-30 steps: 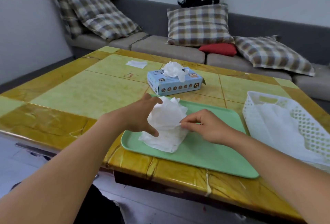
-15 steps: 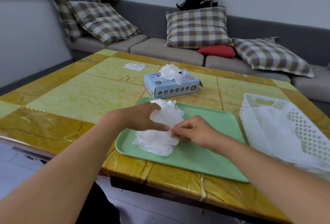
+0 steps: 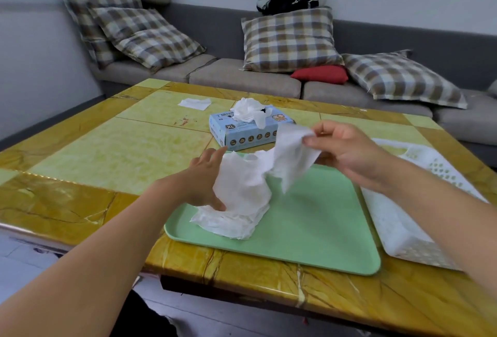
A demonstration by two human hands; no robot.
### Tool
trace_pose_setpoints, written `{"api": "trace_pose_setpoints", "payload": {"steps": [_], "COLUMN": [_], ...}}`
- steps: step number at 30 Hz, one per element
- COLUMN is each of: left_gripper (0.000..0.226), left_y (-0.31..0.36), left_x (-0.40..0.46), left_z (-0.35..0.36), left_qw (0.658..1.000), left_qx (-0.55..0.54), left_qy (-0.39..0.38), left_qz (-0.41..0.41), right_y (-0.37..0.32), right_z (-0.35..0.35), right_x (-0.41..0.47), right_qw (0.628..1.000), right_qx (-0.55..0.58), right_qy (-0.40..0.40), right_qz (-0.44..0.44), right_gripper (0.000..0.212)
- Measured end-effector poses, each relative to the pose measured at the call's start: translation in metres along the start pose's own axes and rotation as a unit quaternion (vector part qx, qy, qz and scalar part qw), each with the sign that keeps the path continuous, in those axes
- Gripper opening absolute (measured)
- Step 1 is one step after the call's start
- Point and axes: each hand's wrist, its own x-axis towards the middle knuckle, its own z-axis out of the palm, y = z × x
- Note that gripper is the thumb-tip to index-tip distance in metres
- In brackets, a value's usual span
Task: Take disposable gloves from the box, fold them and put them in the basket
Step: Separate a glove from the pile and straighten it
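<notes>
A white disposable glove (image 3: 269, 172) stretches above the green tray (image 3: 309, 229). My right hand (image 3: 347, 154) pinches its upper end and holds it raised near the box. My left hand (image 3: 204, 180) holds the glove's lower bunched part with spread fingers, thumb underneath. A small heap of white gloves (image 3: 231, 219) lies on the tray's near left corner beneath it. The blue glove box (image 3: 250, 132) stands behind the tray with white gloves sticking out of its top. The white perforated basket (image 3: 403, 218) sits at the right, partly hidden by my right forearm, with white material inside.
A yellow marble-patterned table (image 3: 107, 156) carries everything. A flat white piece (image 3: 194, 103) lies at its far left. Behind the table runs a grey sofa (image 3: 242, 78) with checked cushions, a red cushion and a dark bundle.
My right hand has lifted one end of the glove up and to the right, off the tray. My left hand's fingers have spread on the lower part. The camera has tilted.
</notes>
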Motion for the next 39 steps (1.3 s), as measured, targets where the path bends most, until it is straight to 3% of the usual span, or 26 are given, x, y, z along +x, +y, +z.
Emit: {"api": "trace_pose_setpoints", "payload": {"steps": [2,4,6,8,10,12,15,18,22,27,30,36,39], "left_gripper": [0.148,0.148,0.139,0.117,0.069,0.041,0.032,0.027,0.037,0.035,0.030,0.018,0.012], "left_y": [0.006,0.025,0.058,0.091,0.122,0.140,0.147,0.147,0.148,0.138,0.131,0.129,0.140], "left_x": [-0.001,-0.007,-0.015,-0.019,-0.021,-0.020,-0.016,-0.017,-0.027,-0.031,-0.023,0.007,0.019], "left_z": [-0.010,-0.024,-0.030,-0.028,-0.021,-0.020,-0.024,-0.027,-0.026,-0.034,-0.034,-0.022,-0.029], "left_qw": [1.000,0.985,0.926,0.865,0.835,0.821,0.795,0.760,0.791,0.866,0.871,0.880,0.866], "left_qx": [-0.023,-0.166,-0.357,-0.470,-0.509,-0.538,-0.591,-0.640,-0.603,-0.484,-0.476,-0.475,-0.493], "left_qy": [-0.016,0.006,0.030,-0.011,-0.051,-0.034,0.013,0.013,-0.002,0.089,0.096,-0.020,0.065], "left_qz": [0.011,0.055,0.121,0.176,0.201,0.185,0.135,0.112,0.105,0.094,0.069,0.026,0.053], "right_y": [-0.019,-0.027,-0.027,-0.023,-0.021,-0.019,-0.016,-0.011,0.005,0.005,0.010,0.030,0.026], "right_z": [-0.019,-0.028,-0.029,-0.026,-0.027,-0.033,-0.045,-0.044,-0.029,-0.033,-0.035,-0.041,-0.044], "right_x": [-0.007,-0.016,-0.024,-0.028,-0.032,-0.035,-0.038,-0.045,-0.053,-0.051,-0.046,-0.027,-0.014], "right_qw": [0.999,0.998,0.996,0.994,0.994,0.996,0.991,0.984,0.985,0.985,0.981,0.973,0.986], "right_qx": [0.038,0.021,0.001,0.006,0.026,0.043,0.127,0.138,0.086,0.077,0.099,0.103,0.110], "right_qy": [-0.022,-0.056,-0.084,-0.100,-0.096,-0.065,-0.012,-0.049,-0.050,-0.045,-0.042,-0.023,0.049], "right_qz": [0.000,0.006,0.021,0.037,0.042,0.032,0.034,0.100,0.139,0.146,0.163,0.206,0.117], "right_gripper": [0.014,0.014,0.012,0.017,0.025,0.035,0.051,0.051,0.027,0.024,0.025,0.029,0.023]}}
